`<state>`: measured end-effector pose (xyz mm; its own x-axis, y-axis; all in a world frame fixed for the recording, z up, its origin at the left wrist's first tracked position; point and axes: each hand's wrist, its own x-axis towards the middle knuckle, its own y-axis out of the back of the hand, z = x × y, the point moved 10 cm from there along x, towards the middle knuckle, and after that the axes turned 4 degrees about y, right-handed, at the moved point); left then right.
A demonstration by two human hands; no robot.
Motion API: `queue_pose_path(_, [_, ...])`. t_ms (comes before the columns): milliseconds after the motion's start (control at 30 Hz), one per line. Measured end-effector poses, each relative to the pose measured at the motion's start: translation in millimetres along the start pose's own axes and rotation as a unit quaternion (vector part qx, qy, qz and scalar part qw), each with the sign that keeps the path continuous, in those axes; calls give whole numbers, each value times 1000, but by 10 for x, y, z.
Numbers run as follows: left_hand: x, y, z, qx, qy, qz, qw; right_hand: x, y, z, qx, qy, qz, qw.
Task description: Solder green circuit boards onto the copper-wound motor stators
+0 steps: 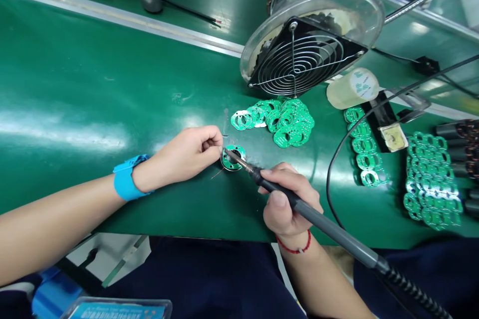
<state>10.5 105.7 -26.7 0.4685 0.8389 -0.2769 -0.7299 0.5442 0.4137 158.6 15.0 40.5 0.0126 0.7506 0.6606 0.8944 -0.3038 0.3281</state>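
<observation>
My right hand [290, 199] is wrapped round the grey handle of a soldering iron [329, 219]. The iron's tip touches or hovers just over the left rim of a round green circuit board [239, 151], which sits on the bench in front of me. My left hand [190, 152], with a blue wrist band [129, 178], pinches at the board's left edge. What lies between its fingertips is too small to make out. A thin wire sticks out at the board's lower left.
A pile of green ring boards [292, 122] lies beyond the work, under a fan with a wire guard [299, 60]. Rightward are a solder-paste-coloured block [393, 138], a tape roll [352, 88], a row of boards [363, 145], board panels [432, 179] and the iron's black cable [333, 159].
</observation>
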Motion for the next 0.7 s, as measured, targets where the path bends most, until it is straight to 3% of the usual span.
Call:
queue_pose_path(300, [-21, -1, 48, 29, -17, 10, 999, 19, -81, 33, -13, -3, -33, 999])
queue_pose_path(533, [-20, 17, 139, 78, -55, 36, 995, 11, -591, 115, -105, 4, -270, 957])
queue_pose_path(600, [-27, 14, 101, 74, -45, 19, 996, 5, -598, 144, -107, 0, -276, 955])
queue_pose_path(700, [-60, -51, 34, 78, -34, -51, 995, 9, -528, 198, -141, -2, -247, 959])
